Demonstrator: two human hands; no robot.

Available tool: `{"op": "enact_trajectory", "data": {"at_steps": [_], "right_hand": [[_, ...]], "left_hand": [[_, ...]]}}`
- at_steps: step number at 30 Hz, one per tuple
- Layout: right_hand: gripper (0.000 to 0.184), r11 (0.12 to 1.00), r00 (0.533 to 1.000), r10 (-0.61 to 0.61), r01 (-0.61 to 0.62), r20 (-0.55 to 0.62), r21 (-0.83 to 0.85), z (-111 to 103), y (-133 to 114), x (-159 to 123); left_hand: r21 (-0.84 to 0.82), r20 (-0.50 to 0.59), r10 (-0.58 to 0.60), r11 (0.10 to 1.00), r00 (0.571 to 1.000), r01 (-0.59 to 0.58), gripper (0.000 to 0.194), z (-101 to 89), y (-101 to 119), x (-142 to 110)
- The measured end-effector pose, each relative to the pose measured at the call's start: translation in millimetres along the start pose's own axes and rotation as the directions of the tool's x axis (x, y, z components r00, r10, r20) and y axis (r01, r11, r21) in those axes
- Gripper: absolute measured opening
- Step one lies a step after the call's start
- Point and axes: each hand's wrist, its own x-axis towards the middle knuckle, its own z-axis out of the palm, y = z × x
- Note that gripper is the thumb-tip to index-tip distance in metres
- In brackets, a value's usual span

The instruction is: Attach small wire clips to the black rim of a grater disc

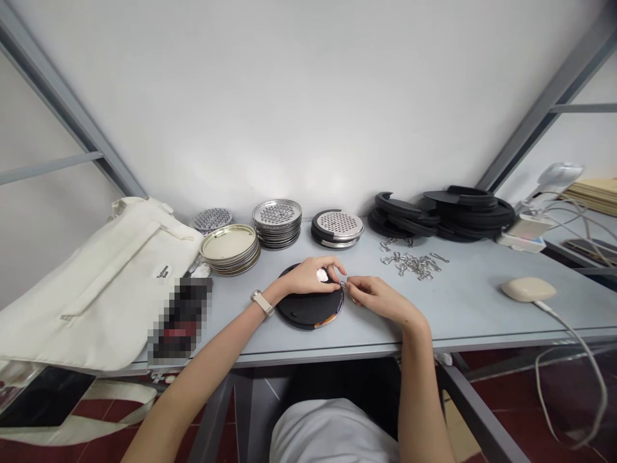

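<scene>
A round black disc (303,308) lies on the table in front of me, with a strip of coloured pattern and a metal rim showing at its lower right edge. My left hand (311,276) is over it, thumb along the top and index finger curved toward the far right rim, holding the disc. At that rim, a small wire clip (342,283) sits between the two hands. My right hand (373,297) pinches it with thumb and fingertips. A white patch shows at the left fingers; what it is, I cannot tell.
Behind stand stacks of round metal lids (229,247), perforated metal grater discs (277,222) and a black-rimmed grater (340,225). Black plastic rings (463,212) and loose metal clips (414,263) lie right. A white bag (106,283) covers the left; a corded cream device (527,289) sits right.
</scene>
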Motion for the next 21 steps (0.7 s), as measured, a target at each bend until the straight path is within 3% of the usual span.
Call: {"op": "enact_trajectory", "data": {"at_steps": [7,21], "right_hand": [[0.036,1.0,1.0,0.002,-0.002,-0.018,-0.012,5.9,-5.5,3.9],[0.036,0.999,0.999,-0.027,0.027,0.026,0.022,5.6,-4.0,3.8]], "left_hand": [[0.015,-0.037,0.053,0.999,0.998,-0.053,0.027,0.1,2.8,-0.3],[0.051,-0.036,0.044,0.998,0.998,-0.042,0.025,1.3,1.8,-0.5]]}}
